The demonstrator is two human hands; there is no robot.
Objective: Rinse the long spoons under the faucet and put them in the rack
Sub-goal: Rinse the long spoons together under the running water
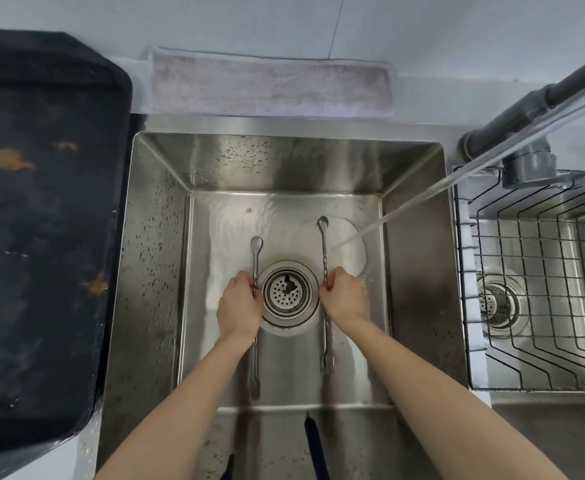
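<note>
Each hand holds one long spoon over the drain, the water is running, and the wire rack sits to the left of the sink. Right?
One error: the head view shows the wire rack to the right of the sink, not the left. The left hand and right hand each hold a long spoon, and water runs.

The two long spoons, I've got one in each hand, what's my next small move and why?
Probably shift the right hand slightly right, so its spoon meets the water stream, which lands just beside the bowl. The left hand spoon sits farther off, across the drain, so it goes next.
</note>
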